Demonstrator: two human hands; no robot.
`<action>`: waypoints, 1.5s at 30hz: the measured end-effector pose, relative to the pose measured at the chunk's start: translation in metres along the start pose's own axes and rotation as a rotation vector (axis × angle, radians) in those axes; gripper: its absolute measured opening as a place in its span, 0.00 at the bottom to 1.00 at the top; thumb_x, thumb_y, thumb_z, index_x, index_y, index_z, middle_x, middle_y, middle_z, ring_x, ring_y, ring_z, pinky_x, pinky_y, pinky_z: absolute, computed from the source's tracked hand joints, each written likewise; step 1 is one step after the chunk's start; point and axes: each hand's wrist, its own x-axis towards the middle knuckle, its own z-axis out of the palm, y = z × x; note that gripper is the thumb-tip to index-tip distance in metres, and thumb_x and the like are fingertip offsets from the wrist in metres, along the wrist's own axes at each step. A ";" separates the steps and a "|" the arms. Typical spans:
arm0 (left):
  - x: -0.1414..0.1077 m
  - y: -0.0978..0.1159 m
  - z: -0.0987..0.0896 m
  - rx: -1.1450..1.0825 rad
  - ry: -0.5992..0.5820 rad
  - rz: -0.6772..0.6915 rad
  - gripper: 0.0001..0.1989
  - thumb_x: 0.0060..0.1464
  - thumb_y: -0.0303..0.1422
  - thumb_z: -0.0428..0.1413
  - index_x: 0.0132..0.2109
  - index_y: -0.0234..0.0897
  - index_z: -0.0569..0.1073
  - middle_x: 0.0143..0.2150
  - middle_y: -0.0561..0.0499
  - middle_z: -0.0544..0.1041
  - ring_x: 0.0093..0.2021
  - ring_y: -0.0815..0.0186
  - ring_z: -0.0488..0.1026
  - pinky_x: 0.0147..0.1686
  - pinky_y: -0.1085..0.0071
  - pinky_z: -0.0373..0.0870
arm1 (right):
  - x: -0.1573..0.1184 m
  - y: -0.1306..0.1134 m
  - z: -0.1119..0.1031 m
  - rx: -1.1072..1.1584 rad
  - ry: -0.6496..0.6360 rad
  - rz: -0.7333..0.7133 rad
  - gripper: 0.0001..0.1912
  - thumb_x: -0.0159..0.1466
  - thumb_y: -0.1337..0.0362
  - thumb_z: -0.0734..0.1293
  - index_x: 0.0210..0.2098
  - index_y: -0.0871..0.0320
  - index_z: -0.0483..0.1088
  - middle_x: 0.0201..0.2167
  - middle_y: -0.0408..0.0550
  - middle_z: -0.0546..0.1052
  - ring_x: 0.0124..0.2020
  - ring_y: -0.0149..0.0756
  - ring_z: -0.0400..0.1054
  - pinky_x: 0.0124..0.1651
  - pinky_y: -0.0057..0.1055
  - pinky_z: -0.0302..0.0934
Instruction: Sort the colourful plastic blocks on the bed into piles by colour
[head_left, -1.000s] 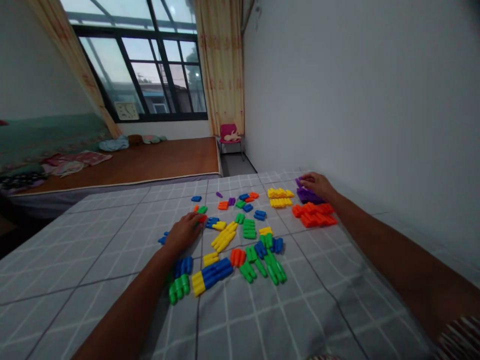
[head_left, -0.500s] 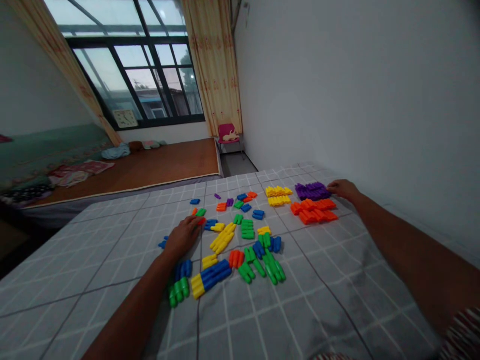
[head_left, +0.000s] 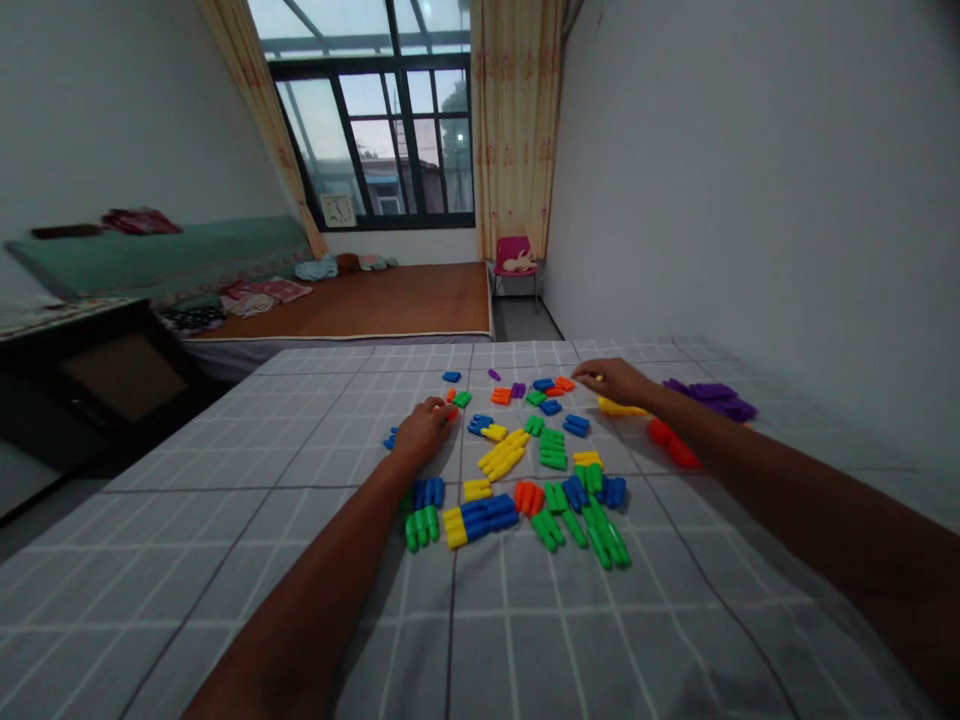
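Observation:
Bullet-shaped plastic building blocks in several colours lie on a grey checked cloth. My left hand [head_left: 425, 430] is at the left of the scattered blocks, its fingertips closed on a small orange block [head_left: 453, 413]. A green block [head_left: 462, 399] lies just beyond those fingertips. On the far side my right hand [head_left: 609, 378] hovers with fingers reaching left, close to an orange block [head_left: 565, 384]; nothing shows clearly in its grasp. My right forearm partly hides yellow blocks [head_left: 621, 408] and red-orange blocks [head_left: 671, 445]. Purple blocks [head_left: 716, 398] are grouped beyond that arm.
Joined blue-and-yellow blocks [head_left: 487, 515] and joined green blocks [head_left: 604, 530] lie nearer me. A wall [head_left: 750, 200] borders the right side. Beyond the cloth are a brown bed mat [head_left: 405, 300], a pink chair [head_left: 514, 255] and a dark cabinet [head_left: 112, 370].
My right hand has moved left from the purple blocks toward the scattered ones. My left hand keeps about its place among the blocks. The view has turned left, shifting the scene right.

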 end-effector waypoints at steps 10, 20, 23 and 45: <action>-0.003 -0.006 0.005 0.070 0.005 0.072 0.19 0.63 0.38 0.47 0.59 0.46 0.69 0.59 0.45 0.68 0.53 0.57 0.68 0.49 0.63 0.68 | 0.102 -0.061 0.095 -0.220 -0.258 -0.054 0.22 0.61 0.71 0.63 0.55 0.58 0.72 0.54 0.54 0.75 0.53 0.45 0.69 0.50 0.32 0.61; -0.001 -0.007 0.007 0.060 0.004 0.064 0.19 0.63 0.37 0.46 0.58 0.44 0.69 0.60 0.45 0.68 0.54 0.55 0.68 0.49 0.60 0.68 | 0.080 -0.048 0.080 -0.228 -0.309 -0.055 0.21 0.59 0.70 0.65 0.52 0.58 0.74 0.51 0.56 0.76 0.51 0.42 0.70 0.50 0.30 0.60; -0.001 -0.005 0.006 0.067 0.000 0.049 0.19 0.63 0.38 0.45 0.58 0.44 0.69 0.61 0.45 0.68 0.54 0.56 0.67 0.50 0.61 0.67 | 0.072 -0.048 0.075 -0.187 -0.363 -0.115 0.20 0.61 0.68 0.65 0.53 0.56 0.73 0.51 0.53 0.77 0.49 0.41 0.71 0.49 0.30 0.60; 0.010 -0.022 0.010 0.068 -0.044 0.048 0.22 0.64 0.41 0.40 0.59 0.46 0.68 0.62 0.47 0.66 0.57 0.57 0.67 0.55 0.60 0.66 | -0.057 0.051 -0.053 0.123 0.287 0.334 0.10 0.57 0.65 0.71 0.39 0.58 0.77 0.35 0.46 0.80 0.35 0.32 0.72 0.38 0.25 0.62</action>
